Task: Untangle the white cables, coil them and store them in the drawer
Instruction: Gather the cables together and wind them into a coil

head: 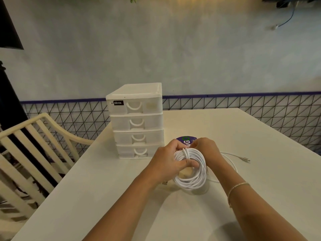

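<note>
A white cable coil (192, 178) of several loops hangs between my hands just above the white table (251, 146). My left hand (171, 160) grips the coil's upper left side, thumb across the loops. My right hand (207, 150) pinches the cable at the top of the coil. A loose stretch of white cable (231, 158) trails right over the table and ends in a metal plug (246, 159). The white drawer unit (136, 120) stands behind my left hand with all its drawers closed.
A round purple and green sticker or disc (185, 140) lies on the table behind my hands. A cream slatted chair (34, 146) stands at the table's left side. A black wire grid (260, 110) lines the wall behind.
</note>
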